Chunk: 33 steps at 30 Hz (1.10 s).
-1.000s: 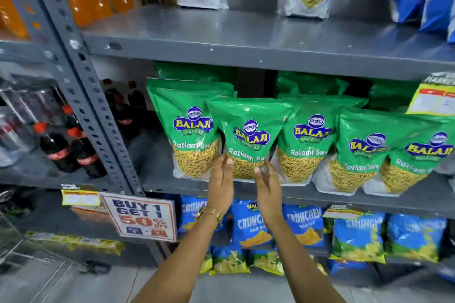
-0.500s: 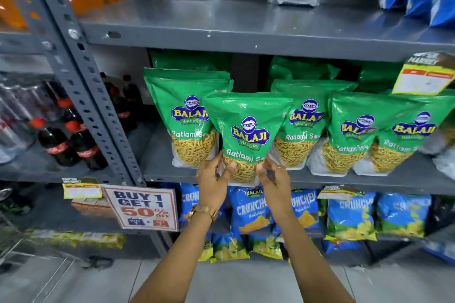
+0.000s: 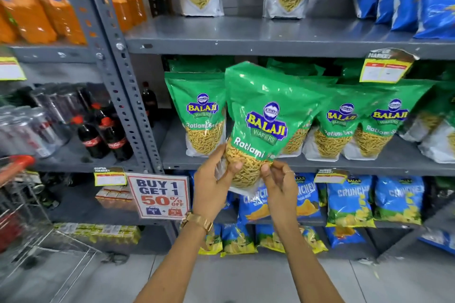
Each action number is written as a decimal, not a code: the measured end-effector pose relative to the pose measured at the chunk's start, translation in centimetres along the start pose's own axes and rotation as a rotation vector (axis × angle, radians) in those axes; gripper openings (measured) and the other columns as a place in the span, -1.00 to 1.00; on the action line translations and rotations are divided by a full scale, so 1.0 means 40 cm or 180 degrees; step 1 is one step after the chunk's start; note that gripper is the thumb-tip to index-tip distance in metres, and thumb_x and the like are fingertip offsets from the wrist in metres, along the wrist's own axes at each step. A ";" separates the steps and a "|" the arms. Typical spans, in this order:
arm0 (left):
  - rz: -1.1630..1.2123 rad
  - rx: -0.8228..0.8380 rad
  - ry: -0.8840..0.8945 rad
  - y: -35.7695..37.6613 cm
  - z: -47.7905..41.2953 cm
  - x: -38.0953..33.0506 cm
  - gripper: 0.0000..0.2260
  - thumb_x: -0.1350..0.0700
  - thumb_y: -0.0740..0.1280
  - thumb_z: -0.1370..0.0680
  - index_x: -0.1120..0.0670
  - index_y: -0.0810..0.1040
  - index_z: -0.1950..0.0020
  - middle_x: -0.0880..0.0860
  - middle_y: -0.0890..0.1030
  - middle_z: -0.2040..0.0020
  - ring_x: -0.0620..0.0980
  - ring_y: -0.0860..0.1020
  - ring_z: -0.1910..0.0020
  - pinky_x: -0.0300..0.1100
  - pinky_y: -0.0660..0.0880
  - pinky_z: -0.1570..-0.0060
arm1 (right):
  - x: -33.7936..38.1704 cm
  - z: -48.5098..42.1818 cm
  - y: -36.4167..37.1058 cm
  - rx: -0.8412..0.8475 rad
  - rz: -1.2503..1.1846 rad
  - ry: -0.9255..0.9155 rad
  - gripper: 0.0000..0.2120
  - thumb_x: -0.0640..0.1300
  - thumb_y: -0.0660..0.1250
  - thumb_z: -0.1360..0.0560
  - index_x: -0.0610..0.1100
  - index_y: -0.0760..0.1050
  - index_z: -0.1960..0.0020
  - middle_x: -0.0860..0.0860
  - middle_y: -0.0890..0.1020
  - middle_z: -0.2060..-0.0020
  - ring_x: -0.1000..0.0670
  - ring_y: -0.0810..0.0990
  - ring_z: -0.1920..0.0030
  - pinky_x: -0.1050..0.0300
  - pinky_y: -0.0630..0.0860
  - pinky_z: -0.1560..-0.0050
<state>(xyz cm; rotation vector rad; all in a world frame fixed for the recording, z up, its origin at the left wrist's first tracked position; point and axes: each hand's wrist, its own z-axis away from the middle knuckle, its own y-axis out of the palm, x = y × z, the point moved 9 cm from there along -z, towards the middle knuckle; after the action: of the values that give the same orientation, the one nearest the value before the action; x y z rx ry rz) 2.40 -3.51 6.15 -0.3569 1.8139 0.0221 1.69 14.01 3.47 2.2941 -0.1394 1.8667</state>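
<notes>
The left hand (image 3: 211,187) and right hand (image 3: 280,186) each pinch a bottom corner of the green pouch (image 3: 268,115), holding it upright before the shelf (image 3: 357,167), likely to read its label.

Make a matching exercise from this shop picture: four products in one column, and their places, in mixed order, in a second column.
1. green sev pack
2. cola bottles
3. blue chip bags
4. orange drink bottles

A. below the row of green packs
B. highest level, far left
C. held by the left hand and right hand
D. mid height, left of the grey post

Pairs: 1-C, 2-D, 3-A, 4-B
</notes>
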 end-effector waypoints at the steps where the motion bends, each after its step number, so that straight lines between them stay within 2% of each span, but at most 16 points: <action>1: 0.0009 0.0027 0.0108 -0.014 0.004 -0.031 -0.46 -0.03 0.43 -0.43 -0.14 0.37 -0.38 -0.17 0.48 -0.36 -0.37 0.42 -0.33 -0.38 0.36 -0.34 | 0.037 0.002 0.000 -0.0031 -0.0036 -0.0082 -0.87 -0.16 0.33 -0.54 0.06 0.46 0.02 0.16 0.64 0.11 0.43 0.60 0.16 0.55 0.48 0.13; 3: -0.0066 0.0032 0.0382 -0.037 0.004 -0.108 -0.38 -0.04 0.46 -0.39 -0.07 0.37 -0.43 -0.09 0.49 -0.39 -0.24 0.44 -0.37 -0.26 0.39 -0.38 | 0.128 -0.001 0.008 -0.0032 -0.0051 -0.0331 -0.87 -0.12 0.34 -0.53 0.10 0.46 0.00 0.18 0.64 0.08 0.43 0.61 0.11 0.54 0.48 0.08; 4: -0.0103 -0.0010 0.0519 -0.051 0.004 -0.148 -0.38 0.00 0.48 -0.39 -0.07 0.37 -0.42 -0.13 0.50 -0.36 -0.30 0.45 -0.33 -0.33 0.39 -0.35 | 0.178 -0.003 0.015 -0.0015 -0.0052 -0.0446 -0.89 -0.10 0.34 -0.53 0.07 0.47 -0.02 0.17 0.64 0.07 0.43 0.60 0.11 0.55 0.48 0.07; 6: -0.0215 -0.0152 0.0812 -0.081 -0.011 -0.238 -0.42 0.08 0.50 -0.41 -0.23 0.35 -0.34 -0.36 0.49 -0.23 -0.55 0.43 -0.19 -0.55 0.35 -0.22 | 0.278 -0.019 0.029 -0.0023 -0.0085 -0.0698 -0.86 -0.08 0.34 -0.52 -0.03 0.47 -0.07 0.11 0.66 0.07 0.41 0.61 0.12 0.53 0.49 0.06; 8: -0.0239 -0.0218 0.1028 -0.109 -0.040 -0.326 -0.46 0.03 0.49 -0.42 -0.38 0.34 -0.24 -0.49 0.49 -0.13 -0.57 0.44 -0.15 -0.54 0.37 -0.18 | 0.382 -0.043 0.049 -0.0029 -0.0113 -0.0961 -0.81 -0.06 0.35 -0.51 -0.07 0.48 -0.10 0.03 0.68 0.06 0.36 0.63 0.12 0.49 0.52 0.05; 9: -0.0190 -0.0236 0.1130 -0.123 -0.059 -0.367 -0.48 -0.01 0.48 -0.42 -0.37 0.37 -0.26 -0.44 0.54 -0.15 -0.48 0.48 -0.19 -0.43 0.41 -0.21 | 0.435 -0.057 0.061 -0.0016 -0.0117 -0.1092 -0.80 -0.07 0.36 -0.52 -0.09 0.49 -0.11 0.01 0.69 0.05 0.32 0.64 0.09 0.47 0.53 0.03; 11: -0.0123 -0.0344 0.1400 -0.156 -0.109 -0.452 -0.49 -0.04 0.47 -0.43 -0.18 0.43 -0.36 -0.24 0.59 -0.22 -0.29 0.54 -0.23 -0.28 0.46 -0.24 | 0.541 -0.095 0.096 0.0011 -0.0160 -0.1364 -0.74 -0.05 0.36 -0.52 -0.15 0.51 -0.16 -0.03 0.71 -0.01 0.18 0.67 -0.04 0.36 0.55 -0.08; 13: -0.0186 -0.0506 0.1630 -0.189 -0.166 -0.535 -0.49 -0.02 0.45 -0.46 -0.04 0.44 -0.39 -0.16 0.59 -0.22 -0.26 0.54 -0.21 -0.37 0.45 -0.21 | 0.624 -0.142 0.137 0.0042 -0.0239 -0.1526 -0.71 -0.01 0.36 -0.52 -0.12 0.49 -0.18 -0.07 0.69 -0.10 0.08 0.65 -0.15 0.22 0.54 -0.20; 16: -0.0437 -0.0651 0.1837 -0.232 -0.271 -0.617 -0.51 -0.03 0.42 -0.48 0.00 0.43 -0.39 -0.21 0.55 -0.20 -0.35 0.52 -0.14 -0.48 0.41 -0.18 | 0.708 -0.225 0.220 0.0288 -0.0261 -0.1633 -0.73 -0.01 0.35 -0.54 -0.05 0.43 -0.19 -0.09 0.64 -0.19 0.03 0.60 -0.24 0.19 0.50 -0.27; 19: -0.0652 -0.0674 0.1804 -0.264 -0.379 -0.634 -0.44 -0.07 0.41 -0.49 0.06 0.38 -0.43 -0.06 0.56 -0.30 -0.17 0.53 -0.23 -0.19 0.50 -0.26 | 0.743 -0.313 0.304 0.0597 0.0084 -0.1709 -0.64 0.00 0.36 -0.53 -0.10 0.39 -0.26 -0.04 0.60 -0.23 0.02 0.56 -0.27 0.08 0.47 -0.32; 22: -0.0782 -0.0631 0.1670 -0.280 -0.464 -0.612 -0.48 -0.02 0.40 -0.50 0.09 0.39 -0.42 0.01 0.57 -0.26 -0.19 0.47 -0.17 -0.34 0.44 -0.10 | 0.717 -0.405 0.379 0.0794 0.0390 -0.1529 -0.51 0.01 0.36 -0.53 -0.20 0.35 -0.35 -0.11 0.56 -0.31 -0.06 0.52 -0.33 -0.07 0.46 -0.38; 23: -0.0833 -0.0605 0.1606 -0.282 -0.491 -0.598 -0.49 0.00 0.39 -0.51 0.10 0.39 -0.41 0.04 0.57 -0.27 -0.18 0.45 -0.16 -0.32 0.42 -0.09 | 0.703 -0.431 0.403 0.0819 0.0499 -0.1441 -0.47 0.02 0.35 -0.52 -0.20 0.33 -0.39 -0.13 0.54 -0.32 -0.09 0.52 -0.34 -0.12 0.45 -0.38; 24: -0.0900 -0.0561 0.1484 -0.285 -0.523 -0.577 -0.49 0.01 0.39 -0.51 0.12 0.39 -0.41 0.08 0.56 -0.29 -0.16 0.46 -0.17 -0.28 0.41 -0.11 | 0.688 -0.456 0.424 0.0829 0.0596 -0.1378 -0.47 0.02 0.35 -0.53 -0.20 0.33 -0.39 -0.14 0.54 -0.33 -0.11 0.51 -0.34 -0.13 0.45 -0.38; 28: -0.0908 -0.0306 0.0886 -0.291 -0.650 -0.497 -0.49 0.03 0.36 -0.54 0.15 0.33 -0.43 0.14 0.49 -0.38 0.11 0.46 -0.37 -0.08 0.39 -0.30 | 0.653 -0.533 0.497 0.0755 0.0959 -0.1294 -0.52 -0.03 0.32 -0.56 -0.20 0.32 -0.40 -0.18 0.53 -0.29 -0.08 0.48 -0.28 0.09 0.41 -0.23; 31: -0.0909 -0.0245 0.0731 -0.290 -0.721 -0.480 -0.54 0.08 0.32 -0.57 0.17 0.30 -0.42 0.16 0.48 -0.38 0.15 0.43 -0.39 -0.01 0.36 -0.35 | 0.636 -0.592 0.547 0.0696 0.1199 -0.1287 -0.50 -0.01 0.28 -0.58 -0.19 0.27 -0.43 -0.23 0.53 -0.30 -0.22 0.45 -0.35 -0.04 0.39 -0.31; 33: -0.0977 -0.0178 0.0655 -0.282 -0.758 -0.468 -0.55 0.11 0.28 -0.60 0.17 0.25 -0.44 0.17 0.44 -0.40 0.14 0.40 -0.41 -0.01 0.32 -0.38 | 0.621 -0.628 0.570 0.0659 0.1291 -0.1206 -0.51 0.00 0.24 -0.59 -0.18 0.26 -0.44 -0.24 0.54 -0.29 -0.26 0.45 -0.35 -0.05 0.39 -0.29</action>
<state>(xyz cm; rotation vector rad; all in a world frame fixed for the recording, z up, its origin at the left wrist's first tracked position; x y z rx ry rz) -19.01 -16.03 34.10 -0.6953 1.9451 -0.1844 -21.52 -2.31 34.47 2.9272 -0.5199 1.6407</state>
